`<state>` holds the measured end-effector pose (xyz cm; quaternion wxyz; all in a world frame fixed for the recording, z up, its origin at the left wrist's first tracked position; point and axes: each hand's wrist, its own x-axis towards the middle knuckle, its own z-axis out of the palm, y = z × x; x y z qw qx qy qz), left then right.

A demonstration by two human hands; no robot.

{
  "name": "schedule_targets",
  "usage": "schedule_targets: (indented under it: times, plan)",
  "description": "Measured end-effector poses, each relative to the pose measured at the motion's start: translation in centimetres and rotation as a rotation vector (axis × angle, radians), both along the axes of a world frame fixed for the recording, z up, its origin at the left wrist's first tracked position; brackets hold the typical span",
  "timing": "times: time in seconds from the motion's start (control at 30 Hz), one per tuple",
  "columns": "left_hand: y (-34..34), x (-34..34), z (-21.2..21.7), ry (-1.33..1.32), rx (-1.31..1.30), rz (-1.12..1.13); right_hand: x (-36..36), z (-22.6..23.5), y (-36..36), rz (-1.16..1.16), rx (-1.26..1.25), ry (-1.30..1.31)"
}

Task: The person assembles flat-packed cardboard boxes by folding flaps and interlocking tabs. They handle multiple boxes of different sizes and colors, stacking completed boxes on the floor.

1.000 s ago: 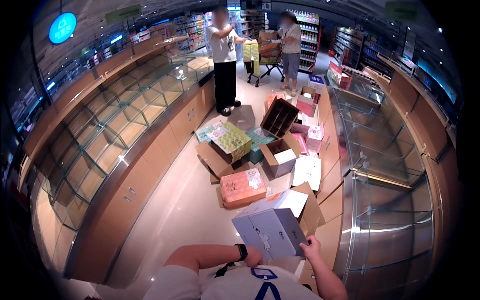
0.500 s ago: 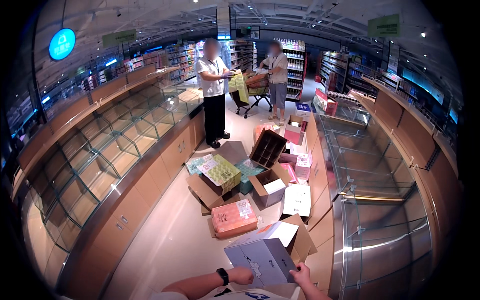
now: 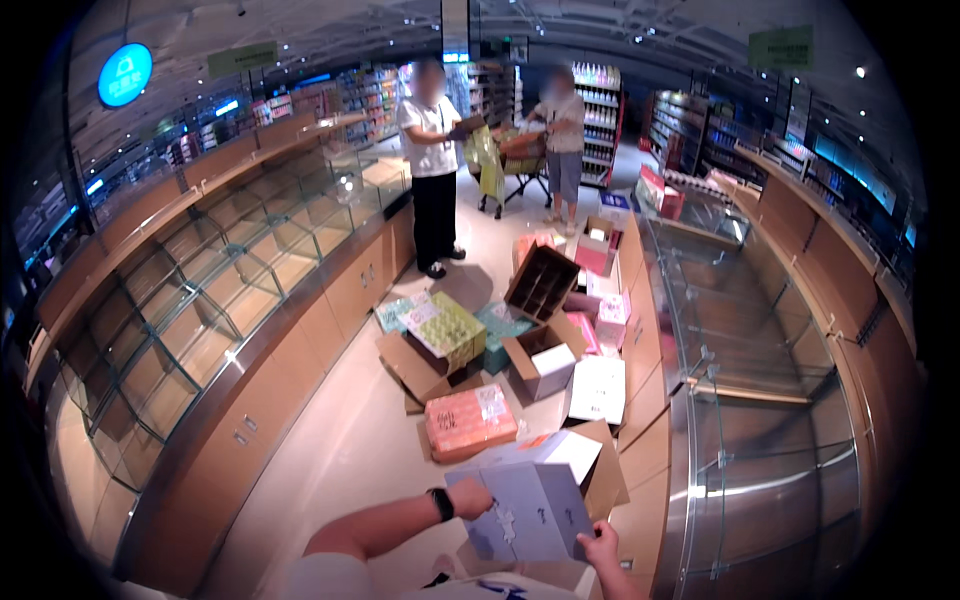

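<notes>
Pale grey-blue cardboard box [image 3: 535,505], rectangular, with a small light mark on its front face: I hold it low in front of me, above the floor, between both hands. Its white top flap [image 3: 572,455] stands open at the far right corner.

My left hand [image 3: 470,497] sits on the box's upper left corner, grip curled over the edge and pressed to the cardboard. A black watch [image 3: 441,503] is on that wrist. My right hand [image 3: 603,545] is at the lower right corner, fingers wrapped around the side; grip closed against the box there. How far the fingers reach behind I cannot tell.

Just behind the box, an open brown cardboard carton [image 3: 605,480] on the floor, flaps spread. Beyond it, an orange-pink flat pack with a white label [image 3: 468,420]. Further off, a cluster of opened cartons: a yellow-green patterned box [image 3: 447,328], a teal box [image 3: 500,330], a small white box in a brown carton [image 3: 545,365], a white flat box [image 3: 598,388], a dark brown carton with inner dividers [image 3: 542,283].

Left: long glass display case on a wooden base [image 3: 250,300]. Right: a curved glass case [image 3: 760,400].

Far end of the aisle: a person in a white top and black trousers [image 3: 433,160], and another person [image 3: 562,140] beside a trolley [image 3: 510,165].
</notes>
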<state>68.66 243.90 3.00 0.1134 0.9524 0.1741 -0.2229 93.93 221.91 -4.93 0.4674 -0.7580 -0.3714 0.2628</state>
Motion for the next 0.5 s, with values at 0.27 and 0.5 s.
schedule_targets:
  times: [0.27, 0.5]
  plan:
    - [-1.6, -0.5, 0.9, -0.239, -0.169, 0.207, 0.0, -1.8, -0.4, -0.049, 0.000, 0.042]
    - [-1.7, -3.7, -0.9, -0.530, -0.365, 0.662, 0.3, -2.9, -1.2, -0.102, 0.051, 0.051]
